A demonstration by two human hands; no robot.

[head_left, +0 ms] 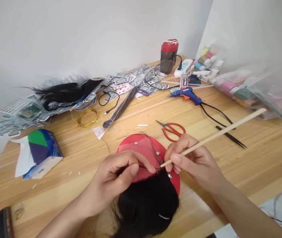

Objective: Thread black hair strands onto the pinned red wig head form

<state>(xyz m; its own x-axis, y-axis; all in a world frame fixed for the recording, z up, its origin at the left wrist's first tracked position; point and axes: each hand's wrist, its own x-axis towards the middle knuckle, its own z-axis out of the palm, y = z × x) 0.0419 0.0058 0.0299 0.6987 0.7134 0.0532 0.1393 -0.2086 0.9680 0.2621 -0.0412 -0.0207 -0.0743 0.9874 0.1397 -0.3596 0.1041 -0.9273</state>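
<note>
A round red form [175,185] lies in front of me, with pink netting [137,148] over it and several silver pin heads [158,153] along its side. Black hair [148,205] spreads from the netting's edge toward me. My left hand [121,175] is bent over the left of the form; its index fingertip presses at the hair's top edge, and dark strands show between thumb and fingers. A thin pale wooden stick [220,134] is pinched in my right hand [190,157]. The stick's lower tip touches the hair edge beside my left index finger.
Beyond the form lie red-handled scissors [173,130], a blue glue gun [186,95] and black tweezers [231,136]. A gold wire coil [87,118], a tissue pack [40,153], more black hair [73,91], scattered cards [121,86] and a red-lidded cup [169,56] stand farther out.
</note>
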